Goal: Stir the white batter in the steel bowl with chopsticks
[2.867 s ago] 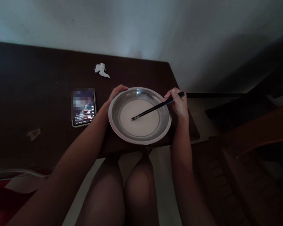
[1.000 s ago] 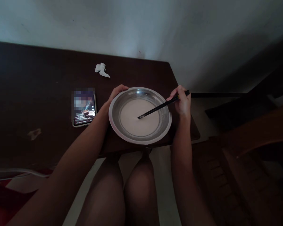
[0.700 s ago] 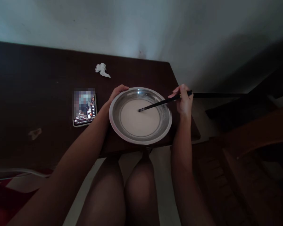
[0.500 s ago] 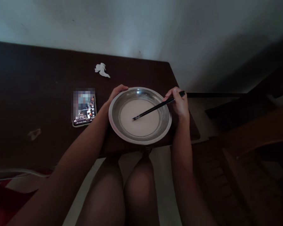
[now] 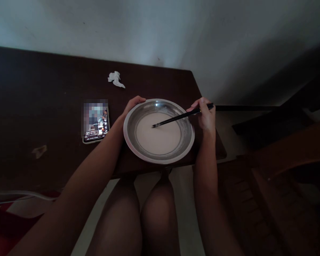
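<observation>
A wide metal basin (image 5: 186,151) stands near the front edge of the dark table, with a pale, milky liquid (image 5: 158,140) in its bottom. My left hand (image 5: 133,105) grips the basin's rim on its far left side; some of its fingers are hidden. Closed around black chopsticks (image 5: 181,116), my right hand (image 5: 206,113) is at the basin's right side. The chopsticks slant down to the left over the basin, and their whitish-coated tips are at the liquid near its middle. Whether the tips dip in, I cannot tell.
On the dark table (image 5: 56,81), a phone (image 5: 97,122) with a lit screen lies left of the basin. Crumpled white tissue (image 5: 116,79) lies farther back. A wall (image 5: 149,32) rises behind the table, and a wooden chair (image 5: 288,153) stands at the right.
My right hand has shifted slightly right and the chopsticks have swung to a flatter slant, their tips moving a little away from me. My left hand and the basin stay in place.
</observation>
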A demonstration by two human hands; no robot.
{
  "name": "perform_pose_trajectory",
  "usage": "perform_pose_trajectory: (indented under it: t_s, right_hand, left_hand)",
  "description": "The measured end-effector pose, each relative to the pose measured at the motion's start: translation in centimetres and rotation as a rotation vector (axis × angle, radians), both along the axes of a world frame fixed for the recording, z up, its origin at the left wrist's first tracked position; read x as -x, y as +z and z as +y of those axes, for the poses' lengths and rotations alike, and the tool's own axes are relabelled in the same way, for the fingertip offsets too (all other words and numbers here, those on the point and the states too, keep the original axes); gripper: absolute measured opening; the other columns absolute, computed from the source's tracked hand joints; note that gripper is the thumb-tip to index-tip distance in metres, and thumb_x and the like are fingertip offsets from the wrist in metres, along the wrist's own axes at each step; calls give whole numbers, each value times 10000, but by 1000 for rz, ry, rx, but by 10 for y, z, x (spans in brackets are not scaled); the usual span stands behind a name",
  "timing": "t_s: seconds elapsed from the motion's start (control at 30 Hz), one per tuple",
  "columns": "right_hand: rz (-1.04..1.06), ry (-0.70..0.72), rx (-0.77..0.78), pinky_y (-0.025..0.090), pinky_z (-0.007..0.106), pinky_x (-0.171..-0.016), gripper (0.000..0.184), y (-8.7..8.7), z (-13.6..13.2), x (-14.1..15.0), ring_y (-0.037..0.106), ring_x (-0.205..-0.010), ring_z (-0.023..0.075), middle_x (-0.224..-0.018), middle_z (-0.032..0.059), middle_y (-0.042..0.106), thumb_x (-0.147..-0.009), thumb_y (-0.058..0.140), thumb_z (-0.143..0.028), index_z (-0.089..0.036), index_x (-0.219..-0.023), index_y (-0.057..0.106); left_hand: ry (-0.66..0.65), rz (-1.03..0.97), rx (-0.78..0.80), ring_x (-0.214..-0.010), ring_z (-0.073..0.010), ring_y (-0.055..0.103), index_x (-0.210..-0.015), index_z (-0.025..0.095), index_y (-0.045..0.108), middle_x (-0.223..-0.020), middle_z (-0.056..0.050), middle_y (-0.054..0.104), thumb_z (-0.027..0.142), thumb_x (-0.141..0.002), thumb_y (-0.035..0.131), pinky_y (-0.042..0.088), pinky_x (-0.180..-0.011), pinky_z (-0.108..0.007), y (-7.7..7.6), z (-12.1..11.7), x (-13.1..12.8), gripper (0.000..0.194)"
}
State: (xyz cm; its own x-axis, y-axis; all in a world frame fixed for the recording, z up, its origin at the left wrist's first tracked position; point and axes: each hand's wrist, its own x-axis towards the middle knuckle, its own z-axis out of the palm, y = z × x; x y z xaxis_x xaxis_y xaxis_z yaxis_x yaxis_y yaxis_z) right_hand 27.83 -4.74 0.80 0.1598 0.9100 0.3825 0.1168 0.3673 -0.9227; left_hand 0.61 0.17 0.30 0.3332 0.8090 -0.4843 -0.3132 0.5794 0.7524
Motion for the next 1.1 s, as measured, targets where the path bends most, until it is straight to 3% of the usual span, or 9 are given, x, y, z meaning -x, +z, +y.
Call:
perform_pose_trajectory:
  t_s: [0.1, 0.27, 0.43, 0.63, 0.8, 1.0, 1.1]
  right_hand:
    - [46, -38, -3, 469, 263, -524, 493, 0, 0, -1, 604, -484, 114, -499, -47, 580, -883, 602, -671, -235, -654, 618]
    - [-24, 83, 37, 479, 269, -535, 484, -1, 0, 1, 625, -530, 125, -542, -38, 643, -851, 623, -701, -243, -695, 646]
    - [58, -64, -30, 410, 250, -485, 492, 0, 2, 1, 582, -471, 99, -514, -42, 616, -886, 584, -679, -236, -678, 636]
    - [-33, 76, 43, 447, 262, -526, 494, 0, 0, 2, 595, -522, 113, -546, -34, 630, -854, 612, -709, -240, -699, 637]
    - [19, -64, -7, 399, 251, -473, 550, 3, 0, 2, 569, -469, 102, -509, -46, 590, -858, 555, -757, -241, -677, 607]
    - [-43, 80, 41, 440, 263, -503, 530, 2, -2, 4, 602, -509, 115, -537, -40, 627, -826, 600, -760, -247, -693, 626]
    - [-25, -28, 10, 432, 256, -502, 556, 3, -1, 4, 609, -509, 110, -542, -40, 626, -838, 557, -782, -246, -706, 620]
  left_hand:
    - [-12, 2, -7, -489, -158, 563, -639, 214, 622, -536, -9, 643, 312, -882, 512, 492, -546, -267, 0, -1, 0, 285]
    - [4, -4, -17, -474, -152, 557, -651, 203, 625, -531, -9, 643, 315, -884, 528, 500, -558, -281, -4, 1, 1, 276]
    - [2, 29, -36, -486, -167, 586, -689, 223, 624, -546, -5, 660, 323, -885, 544, 521, -569, -288, -8, 5, 2, 233]
    - [5, 5, -44, -449, -148, 560, -648, 211, 612, -526, -7, 629, 330, -868, 562, 488, -525, -264, -11, 6, 3, 254]
    - [-3, -24, -48, -459, -143, 562, -630, 202, 618, -531, -13, 637, 308, -876, 533, 487, -522, -252, -8, 2, 1, 280]
    - [-7, 18, -47, -446, -132, 552, -620, 203, 606, -520, -11, 623, 277, -881, 499, 475, -518, -240, -5, 6, 1, 291]
    - [-11, 35, -47, -479, -163, 564, -660, 221, 622, -529, -7, 632, 299, -860, 517, 498, -557, -273, -6, 6, 2, 240]
